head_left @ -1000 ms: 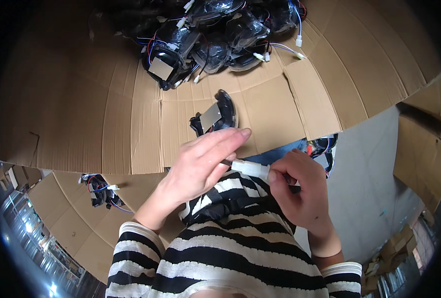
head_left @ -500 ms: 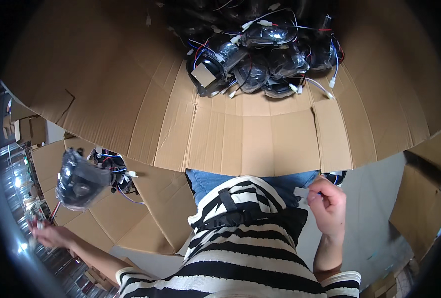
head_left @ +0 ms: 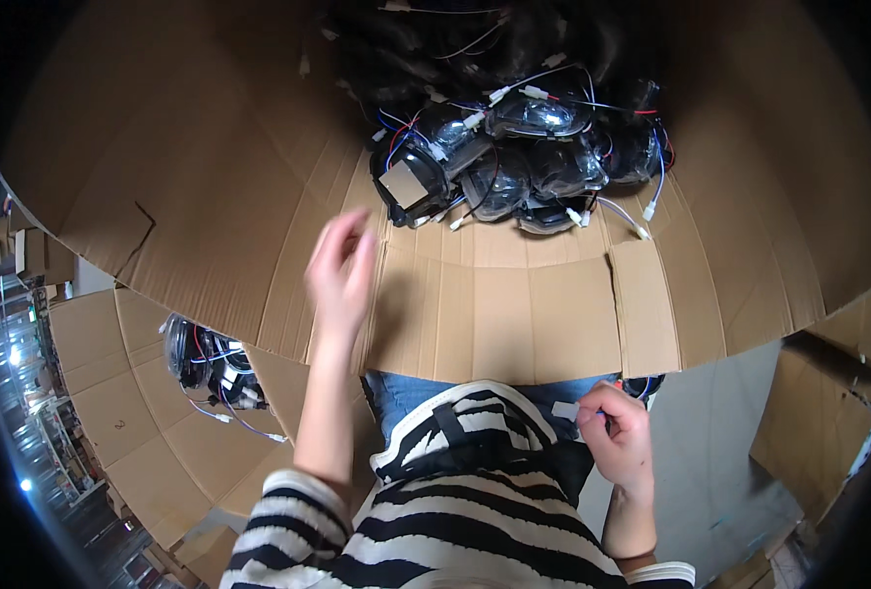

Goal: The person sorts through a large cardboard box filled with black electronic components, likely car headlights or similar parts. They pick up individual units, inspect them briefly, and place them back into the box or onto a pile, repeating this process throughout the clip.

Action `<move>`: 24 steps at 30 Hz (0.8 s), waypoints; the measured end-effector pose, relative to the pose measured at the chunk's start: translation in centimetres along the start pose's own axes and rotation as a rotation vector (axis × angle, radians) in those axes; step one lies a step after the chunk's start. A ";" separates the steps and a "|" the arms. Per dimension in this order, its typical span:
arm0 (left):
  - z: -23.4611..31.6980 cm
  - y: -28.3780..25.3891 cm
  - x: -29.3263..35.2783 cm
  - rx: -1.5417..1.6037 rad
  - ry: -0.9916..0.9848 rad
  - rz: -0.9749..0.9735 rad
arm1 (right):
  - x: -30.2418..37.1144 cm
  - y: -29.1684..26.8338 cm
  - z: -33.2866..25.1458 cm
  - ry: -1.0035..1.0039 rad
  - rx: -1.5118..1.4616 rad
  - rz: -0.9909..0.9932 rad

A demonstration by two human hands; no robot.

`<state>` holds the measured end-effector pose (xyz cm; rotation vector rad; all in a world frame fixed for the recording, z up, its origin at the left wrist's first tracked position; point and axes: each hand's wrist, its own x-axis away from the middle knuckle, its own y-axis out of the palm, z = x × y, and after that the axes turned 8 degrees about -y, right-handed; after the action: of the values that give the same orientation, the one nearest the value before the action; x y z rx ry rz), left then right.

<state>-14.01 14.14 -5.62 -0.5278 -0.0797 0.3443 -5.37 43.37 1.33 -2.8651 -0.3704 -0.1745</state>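
2 hands (head_left: 340, 270), 1 white tab (head_left: 565, 410)

The left hand (head_left: 340, 267) is motion-blurred, and the small white piece (head_left: 565, 410) is half hidden by the right hand (head_left: 620, 442).

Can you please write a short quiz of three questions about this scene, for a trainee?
1. True or false: the left hand is raised over the cardboard and holds nothing.
2. What does the right hand pinch? A) a black lamp part B) a small white piece C) a blue wire
3. Fill in: the pile of black lamp parts with wires lies at the ____ side of the cardboard, away from the person.

Key
1. True. The open hand is blurred, and nothing shows in it.
2. B. The small white piece is at the fingertips, close to the striped shirt.
3. far. A second, smaller heap lies in a box at the person's left.
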 end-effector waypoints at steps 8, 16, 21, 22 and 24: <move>-14.1 9.6 -14.7 -0.463 -0.395 -0.076 | 0.3 0.8 -0.2 0.045 0.029 -0.008; -11.1 7.2 -9.9 -0.106 -0.168 -0.205 | -2.0 1.7 -0.9 0.042 0.062 -0.099; -5.6 5.1 -2.6 0.461 -0.279 -0.398 | -2.7 2.4 -1.5 0.017 0.044 -0.195; -4.4 4.8 -1.3 0.493 -0.324 -0.390 | -2.8 2.5 -1.6 0.005 0.034 -0.206; -1.4 4.4 0.5 0.489 -0.324 -0.403 | -3.0 2.6 -1.8 -0.022 0.061 -0.203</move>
<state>-14.67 17.18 -9.00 0.0376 -0.3988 0.0441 -7.76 39.72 2.04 -2.7676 -0.6597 -0.1656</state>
